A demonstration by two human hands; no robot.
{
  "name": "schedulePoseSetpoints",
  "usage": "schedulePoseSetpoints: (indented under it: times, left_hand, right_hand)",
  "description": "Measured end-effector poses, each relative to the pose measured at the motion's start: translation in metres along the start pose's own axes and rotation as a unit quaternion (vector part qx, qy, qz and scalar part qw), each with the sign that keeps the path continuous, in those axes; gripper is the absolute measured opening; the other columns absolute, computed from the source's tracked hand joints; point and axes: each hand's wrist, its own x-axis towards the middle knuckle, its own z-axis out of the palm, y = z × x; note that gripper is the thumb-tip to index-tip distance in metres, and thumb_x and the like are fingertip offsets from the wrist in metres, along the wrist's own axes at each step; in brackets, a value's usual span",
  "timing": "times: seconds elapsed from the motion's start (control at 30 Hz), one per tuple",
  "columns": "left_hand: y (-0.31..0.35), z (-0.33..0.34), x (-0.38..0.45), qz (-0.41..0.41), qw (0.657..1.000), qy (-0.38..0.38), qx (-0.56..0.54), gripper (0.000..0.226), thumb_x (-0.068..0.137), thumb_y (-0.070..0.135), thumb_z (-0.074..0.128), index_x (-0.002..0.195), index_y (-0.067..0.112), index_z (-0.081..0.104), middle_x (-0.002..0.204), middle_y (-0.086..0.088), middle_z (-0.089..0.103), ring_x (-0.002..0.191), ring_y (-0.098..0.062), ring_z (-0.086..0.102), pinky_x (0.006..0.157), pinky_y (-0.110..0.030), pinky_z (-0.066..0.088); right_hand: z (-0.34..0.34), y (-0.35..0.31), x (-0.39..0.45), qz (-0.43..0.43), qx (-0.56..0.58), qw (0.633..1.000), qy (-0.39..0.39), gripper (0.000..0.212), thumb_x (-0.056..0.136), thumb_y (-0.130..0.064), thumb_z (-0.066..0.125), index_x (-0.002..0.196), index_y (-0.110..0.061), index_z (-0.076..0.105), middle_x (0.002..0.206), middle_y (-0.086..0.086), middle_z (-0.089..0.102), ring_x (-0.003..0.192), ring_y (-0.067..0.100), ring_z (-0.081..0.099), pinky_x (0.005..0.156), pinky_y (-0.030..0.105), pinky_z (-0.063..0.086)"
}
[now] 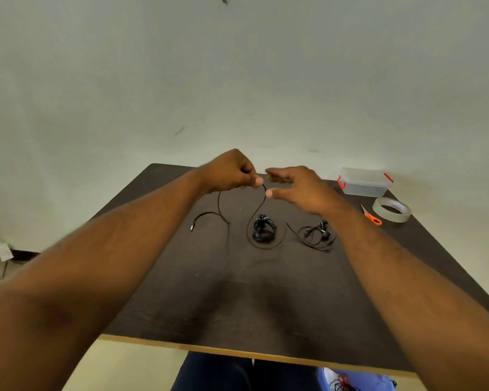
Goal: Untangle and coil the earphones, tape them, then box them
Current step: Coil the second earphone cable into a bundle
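My left hand [233,172] pinches a black earphone cable [257,214] and holds it lifted above the dark table [237,300]. From the hand one strand drops left to the plug [191,228]. The other strand curves down around a coiled black bundle [263,229] on the table. My right hand [297,187] hovers just right of the cable with fingers spread and thumb near the strand, holding nothing. A second tangled black earphone set [318,234] lies to the right of the bundle.
At the table's far right stand a clear plastic box [364,182] with red clips, a roll of clear tape [391,209] and orange-handled scissors [371,217]. A blue tub [356,380] with cables sits on the floor under the near edge.
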Motion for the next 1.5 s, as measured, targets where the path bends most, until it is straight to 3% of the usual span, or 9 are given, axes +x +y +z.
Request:
schedulePoseSetpoints:
  times: [0.1, 0.3, 0.57, 0.7, 0.97, 1.07, 1.13, 1.3, 1.5]
  left_hand:
    - [0.006, 0.001, 0.001, 0.006, 1.0, -0.005, -0.011, 0.026, 0.087, 0.024, 0.071, 0.064, 0.013, 0.066, 0.054, 0.0, 0.053, 0.038, -0.002, 0.038, 0.041, -0.011, 0.031]
    - [0.007, -0.01, -0.003, -0.008, 1.0, -0.014, -0.003, 0.026, 0.087, 0.026, 0.072, 0.078, 0.002, 0.072, 0.053, 0.001, 0.051, 0.043, -0.005, 0.036, 0.042, -0.015, 0.031]
    - [-0.024, -0.077, -0.024, -0.045, 0.997, 0.066, 0.017, 0.02, 0.083, 0.034, 0.074, 0.077, 0.015, 0.077, 0.054, 0.007, 0.052, 0.056, -0.017, 0.037, 0.045, -0.019, 0.029]
    - [-0.038, -0.091, -0.036, -0.076, 0.992, 0.099, 0.01, 0.02, 0.083, 0.026, 0.074, 0.081, 0.006, 0.075, 0.048, 0.011, 0.054, 0.044, 0.002, 0.048, 0.044, -0.009, 0.032]
    - [-0.059, -0.075, -0.03, -0.061, 0.993, 0.1, 0.033, 0.016, 0.083, 0.026, 0.075, 0.075, 0.013, 0.076, 0.055, 0.013, 0.065, 0.078, -0.016, 0.063, 0.076, -0.025, 0.046]
    - [-0.051, -0.067, -0.026, -0.056, 0.993, 0.097, 0.021, 0.016, 0.083, 0.026, 0.076, 0.077, 0.011, 0.076, 0.059, 0.012, 0.068, 0.077, -0.012, 0.064, 0.076, -0.024, 0.049]
    - [-0.042, -0.058, -0.021, -0.051, 0.995, 0.086, 0.02, 0.016, 0.083, 0.027, 0.075, 0.078, 0.011, 0.077, 0.063, 0.009, 0.069, 0.067, -0.001, 0.06, 0.072, -0.022, 0.047]
    - [-0.012, -0.032, -0.005, -0.022, 0.998, 0.058, 0.031, 0.018, 0.083, 0.028, 0.075, 0.074, 0.013, 0.075, 0.065, -0.001, 0.067, 0.055, -0.003, 0.051, 0.06, -0.02, 0.041]
    - [-0.002, -0.026, -0.003, -0.006, 0.998, 0.046, 0.05, 0.028, 0.084, 0.033, 0.073, 0.074, 0.008, 0.073, 0.058, 0.0, 0.059, 0.048, -0.004, 0.042, 0.053, -0.018, 0.036]
  right_hand:
    - [0.014, -0.003, 0.009, -0.006, 0.009, 1.0, 0.026, 0.014, 0.081, -0.022, 0.075, 0.091, -0.013, 0.077, 0.073, 0.0, 0.067, 0.067, 0.01, 0.056, 0.061, 0.021, 0.04]
    - [0.012, 0.004, 0.014, -0.047, -0.008, 0.997, 0.055, 0.02, 0.085, -0.027, 0.071, 0.071, -0.013, 0.074, 0.06, 0.005, 0.067, 0.042, 0.004, 0.041, 0.049, 0.016, 0.035]
    - [-0.042, 0.055, 0.007, -0.035, -0.108, 0.98, 0.164, 0.008, 0.085, -0.022, 0.071, 0.078, -0.021, 0.075, 0.069, -0.009, 0.07, 0.072, 0.01, 0.067, 0.075, 0.029, 0.052]
    - [-0.059, 0.082, -0.001, 0.004, -0.133, 0.975, 0.178, 0.014, 0.085, -0.022, 0.071, 0.073, -0.029, 0.07, 0.072, -0.008, 0.07, 0.075, 0.015, 0.067, 0.074, 0.031, 0.05]
    - [-0.046, 0.09, -0.002, 0.082, -0.08, 0.981, 0.158, 0.012, 0.084, -0.023, 0.072, 0.091, -0.013, 0.075, 0.089, 0.002, 0.074, 0.088, 0.018, 0.066, 0.078, 0.026, 0.044]
    - [-0.044, 0.067, 0.0, 0.188, -0.021, 0.982, 0.017, 0.1, 0.074, -0.031, 0.082, 0.153, -0.022, 0.021, 0.151, 0.006, 0.039, 0.137, 0.029, 0.04, 0.11, 0.038, 0.032]
    - [-0.038, 0.036, 0.002, 0.179, -0.03, 0.982, -0.062, 0.127, 0.067, -0.04, 0.085, 0.153, -0.033, -0.008, 0.162, 0.0, 0.009, 0.147, 0.025, 0.018, 0.117, 0.041, 0.019]
    - [0.01, -0.031, 0.023, -0.004, 0.106, 0.993, -0.052, 0.078, 0.077, -0.021, 0.08, 0.145, -0.023, 0.042, 0.144, 0.002, 0.05, 0.134, 0.011, 0.044, 0.113, 0.033, 0.034]
    - [0.02, -0.025, 0.031, -0.056, -0.027, 0.994, 0.089, 0.01, 0.077, -0.028, 0.079, 0.081, -0.019, 0.076, 0.077, -0.008, 0.072, 0.076, 0.008, 0.067, 0.074, 0.036, 0.056]
